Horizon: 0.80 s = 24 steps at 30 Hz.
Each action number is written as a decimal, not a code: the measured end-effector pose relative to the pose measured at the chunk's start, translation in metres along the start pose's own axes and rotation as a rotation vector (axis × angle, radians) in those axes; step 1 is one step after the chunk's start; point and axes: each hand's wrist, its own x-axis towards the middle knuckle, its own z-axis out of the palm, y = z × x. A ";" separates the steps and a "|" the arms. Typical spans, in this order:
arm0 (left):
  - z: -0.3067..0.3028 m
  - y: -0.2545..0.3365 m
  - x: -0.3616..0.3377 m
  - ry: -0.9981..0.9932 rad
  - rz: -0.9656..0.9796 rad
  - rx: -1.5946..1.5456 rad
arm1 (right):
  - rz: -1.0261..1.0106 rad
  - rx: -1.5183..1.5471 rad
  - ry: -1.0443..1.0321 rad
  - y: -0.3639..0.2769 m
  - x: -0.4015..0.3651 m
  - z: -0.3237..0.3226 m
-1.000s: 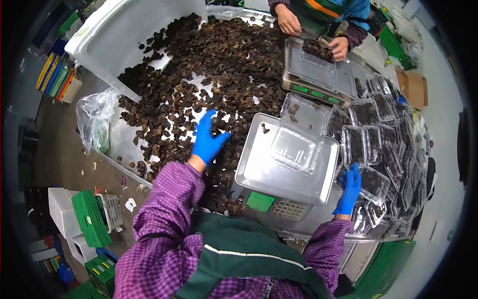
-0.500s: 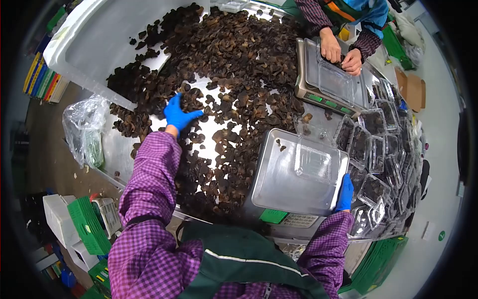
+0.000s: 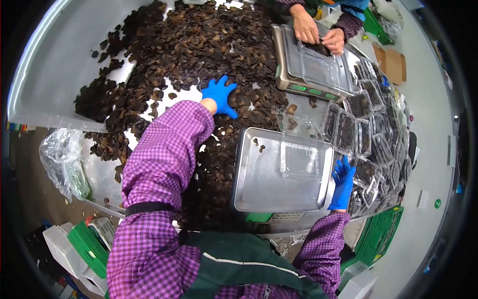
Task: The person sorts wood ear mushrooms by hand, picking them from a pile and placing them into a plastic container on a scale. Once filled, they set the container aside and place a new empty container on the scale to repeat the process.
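My left hand [image 3: 219, 97], in a blue glove, lies with fingers spread on a wide heap of dark brown wood ear mushrooms [image 3: 209, 50]. Bare white table shows to its left. My right hand [image 3: 342, 183], also gloved in blue, is beside the right rim of a metal scale tray [image 3: 269, 194]. Its fingers are stretched and apart, close to the filled clear plastic boxes [image 3: 344, 134]; I see nothing held in it. On the tray sit an open clear plastic box [image 3: 300, 162] and a few small mushroom pieces [image 3: 261, 148].
Across the table, a co-worker's hands [image 3: 318, 37] handle mushrooms over a clear box on a second scale [image 3: 298, 87]. Filled boxes crowd the right side. A grey tub [image 3: 55, 74] lies tipped at the left, near a plastic bag [image 3: 62, 162]. Green crates [image 3: 381, 236] stand below.
My left hand has moved right across the mushrooms, fingers now spread wide. My right hand has shifted up along the tray's right side and its fingers have opened. The view has shifted.
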 end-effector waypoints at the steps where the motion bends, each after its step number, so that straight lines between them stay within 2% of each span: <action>1: 0.005 0.001 -0.004 -0.006 0.034 -0.005 | 0.009 -0.038 -0.051 -0.010 0.000 0.006; 4: 0.028 0.005 -0.036 0.039 0.109 0.034 | 0.025 -0.141 -0.207 -0.041 -0.006 0.037; 7: 0.051 -0.004 -0.077 0.105 0.107 -0.044 | -0.037 -0.372 -0.222 -0.001 0.007 0.042; 8: 0.057 -0.011 -0.087 0.132 0.111 -0.073 | -0.047 -0.407 -0.217 0.014 0.005 0.043; 9: 0.051 -0.011 -0.102 0.110 0.065 -0.034 | -0.172 -0.512 -0.139 0.029 -0.001 0.047; 10: 0.053 -0.020 -0.113 0.133 0.098 -0.085 | -0.251 -0.550 -0.074 0.028 -0.016 0.054; 12: 0.051 -0.031 -0.133 0.098 0.013 -0.129 | -0.287 -0.585 -0.011 0.015 -0.048 0.063; 14: 0.061 -0.060 -0.142 0.207 -0.013 -0.447 | -0.345 -0.553 0.012 0.023 -0.070 0.060; 15: 0.047 -0.053 -0.150 0.140 -0.043 -0.759 | -0.404 -0.533 0.026 0.026 -0.080 0.059; 17: 0.033 -0.031 -0.161 0.234 0.065 -0.982 | -0.437 -0.518 0.042 0.026 -0.098 0.061; 18: 0.010 0.002 -0.174 0.278 0.101 -1.040 | -0.475 -0.514 0.042 0.027 -0.106 0.059; 20: -0.015 0.071 -0.195 0.216 0.146 -1.336 | -0.443 -0.545 0.011 0.039 -0.110 0.053; 21: -0.023 0.100 -0.201 0.279 0.243 -1.082 | -0.477 -0.525 0.018 0.046 -0.111 0.054; 24: -0.005 0.173 -0.200 0.422 0.638 -0.800 | -0.481 -0.466 0.004 0.046 -0.115 0.056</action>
